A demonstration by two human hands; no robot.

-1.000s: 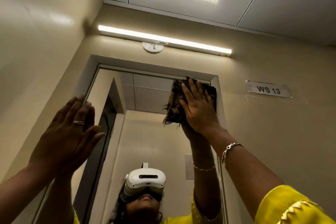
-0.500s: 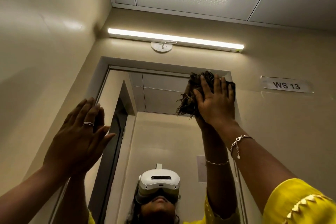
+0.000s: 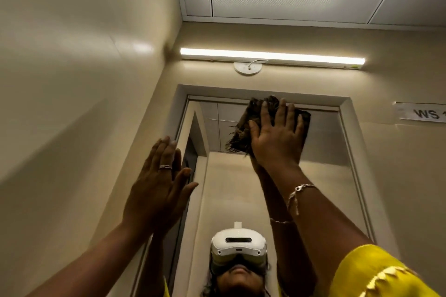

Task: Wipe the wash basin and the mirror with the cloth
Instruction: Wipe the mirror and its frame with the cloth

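Observation:
A tall wall mirror (image 3: 323,176) in a pale frame fills the middle of the view. My right hand (image 3: 277,135) presses a dark, frayed cloth (image 3: 243,128) flat against the glass near the mirror's top edge, fingers straight and spread. My left hand (image 3: 156,188) is raised with straight fingers against the mirror's left frame, a ring on one finger. The mirror reflects me with a white headset and both arms. The wash basin is out of view.
A lit tube light (image 3: 272,56) hangs on the wall above the mirror, with a round white fitting (image 3: 247,68) under it. A paper label (image 3: 422,113) is stuck on the wall to the right. A side wall stands close on the left.
My right hand has slid the cloth left along the mirror's top, from the top right corner towards the middle. My left hand has kept its place on the left frame.

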